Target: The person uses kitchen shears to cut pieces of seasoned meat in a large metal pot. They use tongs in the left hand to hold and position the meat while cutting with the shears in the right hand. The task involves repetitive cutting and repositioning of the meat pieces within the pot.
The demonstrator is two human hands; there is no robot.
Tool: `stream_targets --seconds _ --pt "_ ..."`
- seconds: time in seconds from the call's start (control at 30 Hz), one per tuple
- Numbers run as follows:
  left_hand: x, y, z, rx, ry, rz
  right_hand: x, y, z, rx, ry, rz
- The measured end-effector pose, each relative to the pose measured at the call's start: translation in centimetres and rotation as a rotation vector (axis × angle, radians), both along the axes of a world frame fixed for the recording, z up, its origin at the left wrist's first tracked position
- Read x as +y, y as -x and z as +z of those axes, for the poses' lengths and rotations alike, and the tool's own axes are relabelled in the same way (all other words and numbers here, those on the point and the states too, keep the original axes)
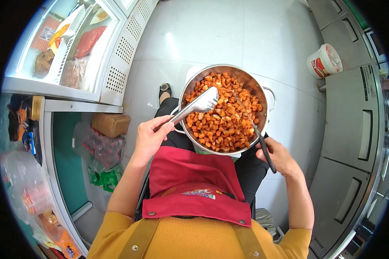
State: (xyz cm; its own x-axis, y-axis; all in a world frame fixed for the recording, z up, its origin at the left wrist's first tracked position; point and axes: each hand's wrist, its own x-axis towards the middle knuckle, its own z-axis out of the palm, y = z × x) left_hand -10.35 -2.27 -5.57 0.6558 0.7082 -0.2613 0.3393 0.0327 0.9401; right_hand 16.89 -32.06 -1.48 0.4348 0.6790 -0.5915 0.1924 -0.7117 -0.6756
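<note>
A wide stainless steel pot (265,111) with two loop handles stands between my knees. Small orange-red diced pieces (227,126), apparently seasoned meat, fill much of it. My left hand (153,133) grips metal serving tongs (194,105) near the pot's left rim. The broad, slotted head of the tongs lies over the pieces. At the lower right rim, my right hand (277,157) holds the black handle of a long, thin-bladed utensil (249,118), which looks like a knife seen edge-on. Its tip is among the pieces near the pot's middle.
A lit display fridge (113,64) with packed food stands at left, above a shelf holding a cardboard box (111,125) and bagged bottles (100,149). Steel refrigerator doors (347,113) line the right. A white bucket (317,63) sits beside them on the tiled floor (194,35).
</note>
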Motion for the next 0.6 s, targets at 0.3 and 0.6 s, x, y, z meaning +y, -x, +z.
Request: stream_targets --seconds 0.3,0.6 --pt "-2.0 0.0 0.5 0.001 0.008 -0.009 1.9 3.6 -1.9 0.344 -0.082 -0.106" --pt "-3.3 -0.2 1.0 -0.053 0.188 0.008 2.5 5.3 -2.4 0.424 -0.180 -0.229"
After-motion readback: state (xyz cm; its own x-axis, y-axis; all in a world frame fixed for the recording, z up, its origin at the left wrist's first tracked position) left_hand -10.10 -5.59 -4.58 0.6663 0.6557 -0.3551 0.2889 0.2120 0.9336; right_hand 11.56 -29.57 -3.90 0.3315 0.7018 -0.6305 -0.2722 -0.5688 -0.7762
